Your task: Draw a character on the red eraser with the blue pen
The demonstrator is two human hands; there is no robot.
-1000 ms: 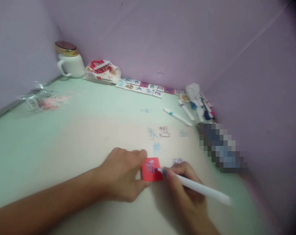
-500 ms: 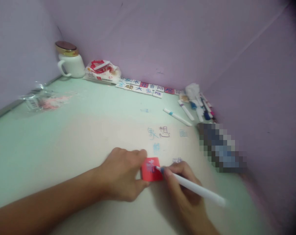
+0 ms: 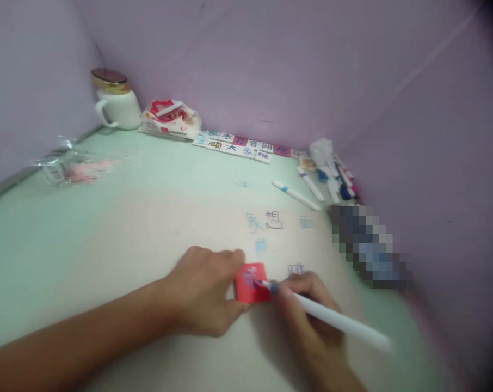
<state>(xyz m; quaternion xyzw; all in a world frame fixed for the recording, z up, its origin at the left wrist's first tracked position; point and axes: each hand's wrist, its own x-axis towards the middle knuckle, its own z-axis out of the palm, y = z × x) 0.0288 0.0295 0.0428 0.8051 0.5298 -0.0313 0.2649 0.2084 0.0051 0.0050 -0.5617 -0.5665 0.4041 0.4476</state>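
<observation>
A small red square card [image 3: 252,291] lies on the table, bearing a Chinese character in dark ink. My left hand [image 3: 208,291] grips its left edge, thumb at the lower corner and fingers at the upper one. In my right hand [image 3: 312,316] is a white marker pen [image 3: 344,322] with a blue collar; its tip is on or just over the card's middle, right by the strokes. Around the card, characters are written straight on the tabletop, such as a dark one [image 3: 273,220] and a pale blue one [image 3: 253,222].
Along the back wall run rows of lettered cards [image 3: 230,148]. Behind them to the left stand a wet-wipe pack [image 3: 168,122] and a lidded white mug [image 3: 122,109]. Loose markers [image 3: 295,195] and a pixelated object [image 3: 369,247] lie right; a clear plastic wrapper [image 3: 56,169] lies left.
My right hand and the marker have shifted slightly right, and the pen's back end has dropped a little. My left hand and the red card stay in place.
</observation>
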